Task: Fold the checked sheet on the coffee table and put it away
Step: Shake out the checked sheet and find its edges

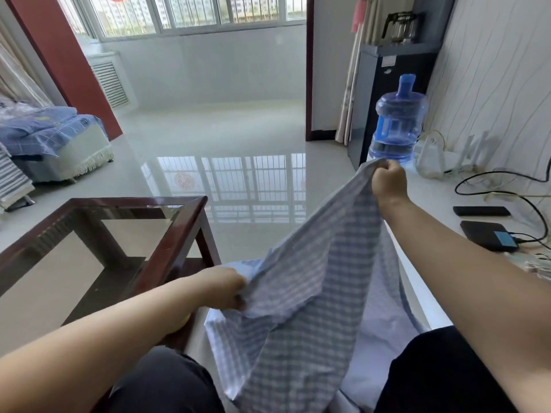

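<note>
A light blue and white checked sheet hangs in the air between my two hands, off the table and in front of my knees. My right hand is raised to the right, fist closed on the sheet's top corner. My left hand is lower and nearer the middle, pinching the sheet's left edge. The cloth slopes down from right to left and drapes to the bottom of the view. The coffee table, dark red wood with a glass top, stands to the left with nothing on its glass.
A white counter on the right holds a blue water jug, cables, a black phone and a black drive. A sofa with blue bedding stands at the far left. Glossy tiled floor lies ahead.
</note>
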A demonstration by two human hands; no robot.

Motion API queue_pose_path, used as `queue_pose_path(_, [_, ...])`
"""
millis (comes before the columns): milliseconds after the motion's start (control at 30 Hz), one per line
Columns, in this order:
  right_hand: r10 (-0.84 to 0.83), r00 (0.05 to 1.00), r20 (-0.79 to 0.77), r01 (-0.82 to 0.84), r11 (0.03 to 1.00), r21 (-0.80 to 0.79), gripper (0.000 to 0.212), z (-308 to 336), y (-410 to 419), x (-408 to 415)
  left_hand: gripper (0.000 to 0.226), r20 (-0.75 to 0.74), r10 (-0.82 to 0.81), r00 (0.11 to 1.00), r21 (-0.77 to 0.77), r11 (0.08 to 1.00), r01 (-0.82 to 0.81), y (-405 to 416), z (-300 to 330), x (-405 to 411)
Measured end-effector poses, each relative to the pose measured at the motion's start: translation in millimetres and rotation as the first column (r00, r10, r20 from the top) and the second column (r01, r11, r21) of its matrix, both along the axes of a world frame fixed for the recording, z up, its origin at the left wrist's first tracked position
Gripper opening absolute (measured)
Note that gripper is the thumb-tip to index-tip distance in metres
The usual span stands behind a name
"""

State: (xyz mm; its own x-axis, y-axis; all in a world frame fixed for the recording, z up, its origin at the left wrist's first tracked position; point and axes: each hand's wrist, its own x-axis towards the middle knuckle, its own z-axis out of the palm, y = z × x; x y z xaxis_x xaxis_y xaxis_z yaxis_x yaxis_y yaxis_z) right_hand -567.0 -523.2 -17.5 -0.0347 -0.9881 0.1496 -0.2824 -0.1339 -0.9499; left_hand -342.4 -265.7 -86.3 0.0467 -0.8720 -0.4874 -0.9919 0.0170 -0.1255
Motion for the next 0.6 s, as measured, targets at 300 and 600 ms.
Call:
queue_pose_path(300, [-0.107,0.994,0.022,0.105,0.991,0.088,0.038,-12,-16,-13,0.034,0.085,-0.206,0.975,-0.163,0.962,0.218,5,-11,53])
queue_pose_path(600, [-0.093,0.994,0.062,0.093,0.996,0.004,0.029,-7,-14,-7,0.043,-0.108,-0.199,0.974,-0.21,0.962,0.173,6,-17,-20])
